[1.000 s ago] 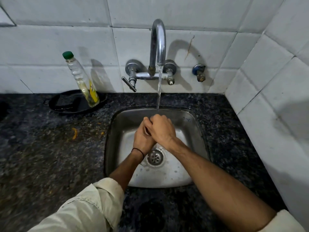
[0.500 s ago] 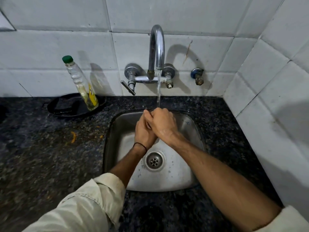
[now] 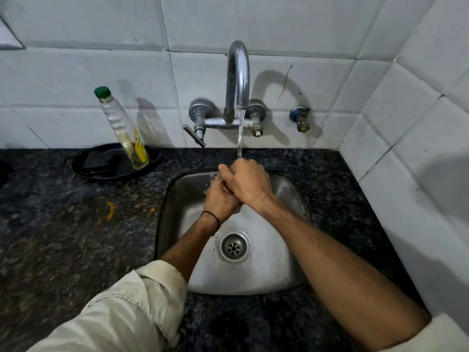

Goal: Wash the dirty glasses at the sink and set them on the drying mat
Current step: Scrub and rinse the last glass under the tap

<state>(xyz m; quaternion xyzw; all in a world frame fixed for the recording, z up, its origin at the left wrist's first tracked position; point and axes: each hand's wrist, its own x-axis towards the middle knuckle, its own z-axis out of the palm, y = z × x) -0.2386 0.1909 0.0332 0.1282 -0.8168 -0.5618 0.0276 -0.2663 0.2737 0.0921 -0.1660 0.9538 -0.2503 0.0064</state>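
Ok: right hand (image 3: 250, 181) on top, fingers curled round my left hand (image 3: 219, 201), both under the tap (image 3: 237, 72) stream so runoff drops into the sink (image 3: 253, 275). Left fingers hidden, can't tell their state. No glass or drying mat in view; the basin holds only water. Bottle (image 3: 121, 128), little yellowish liquid left, leans in black tray (image 3: 101, 168). Looks like a hand rinse.

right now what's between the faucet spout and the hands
Only a thin stream of water, falling from the faucet spout onto the right hand, whose fingers wrap over the left hand above the sink; the head view shows it.
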